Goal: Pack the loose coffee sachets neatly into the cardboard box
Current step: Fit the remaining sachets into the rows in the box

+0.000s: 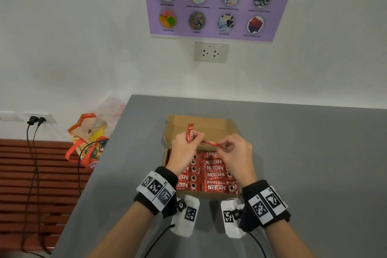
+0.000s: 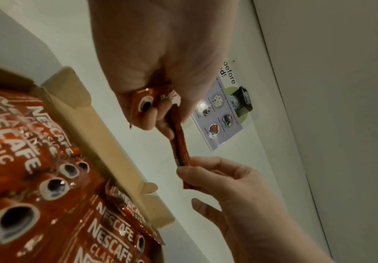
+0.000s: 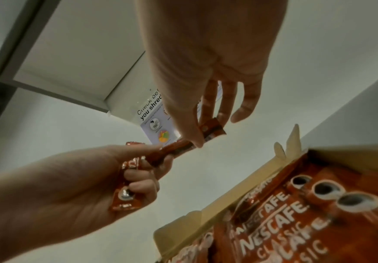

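An open cardboard box (image 1: 211,126) stands on the grey table (image 1: 310,153), packed with rows of red Nescafe sachets (image 1: 214,174). Above its far half, my left hand (image 1: 193,139) grips one sachet (image 1: 190,132) upright. It also holds the left end of a second sachet (image 1: 211,143). My right hand (image 1: 225,145) pinches the right end of that second sachet between thumb and fingers. In the left wrist view the held sachet (image 2: 143,105) shows its cup print, and the second one (image 2: 179,142) runs down to the right hand (image 2: 197,170). The right wrist view shows the pinched sachet (image 3: 210,130) above the box wall (image 3: 228,199).
A colourful bag (image 1: 90,134) with orange handles sits off the table's left edge, beside plugged-in black cables (image 1: 31,128) and brown slats (image 1: 31,174). On the wall behind are a socket (image 1: 211,52) and a purple poster (image 1: 217,2). Bare grey tabletop lies right of the box.
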